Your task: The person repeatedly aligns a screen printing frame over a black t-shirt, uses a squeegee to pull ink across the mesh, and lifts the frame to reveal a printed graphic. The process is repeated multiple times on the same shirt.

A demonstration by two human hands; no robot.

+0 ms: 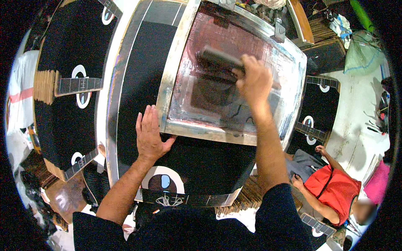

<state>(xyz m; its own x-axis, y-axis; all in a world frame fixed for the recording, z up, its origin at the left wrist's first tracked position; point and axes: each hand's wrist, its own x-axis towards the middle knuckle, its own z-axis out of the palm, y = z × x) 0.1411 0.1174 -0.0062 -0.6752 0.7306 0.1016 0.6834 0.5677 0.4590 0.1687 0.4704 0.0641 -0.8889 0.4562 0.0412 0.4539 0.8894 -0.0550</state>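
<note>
A silk-screen printing frame (169,79), its wooden rim stained with ink, lies over black fabric (205,157) on the long board in front of me. My right hand (254,79) is closed around a squeegee (221,59), which is slightly blurred and rests over the dark red, inky mesh (184,100). On the frame's near left corner lies my left hand (151,136), fingers stretched out along the rim and thumb apart, gripping nothing. Close to me, the fabric bears a printed white ring (165,178) with a brown and light-blue middle.
More black printed pieces lie on a board to the left (63,125) and one to the right (322,100). A person in a red top (333,188) is at the lower right. Stacked brown sheets (240,196) sit below the near edge. A wooden-edged tray (301,23) stands beyond the frame.
</note>
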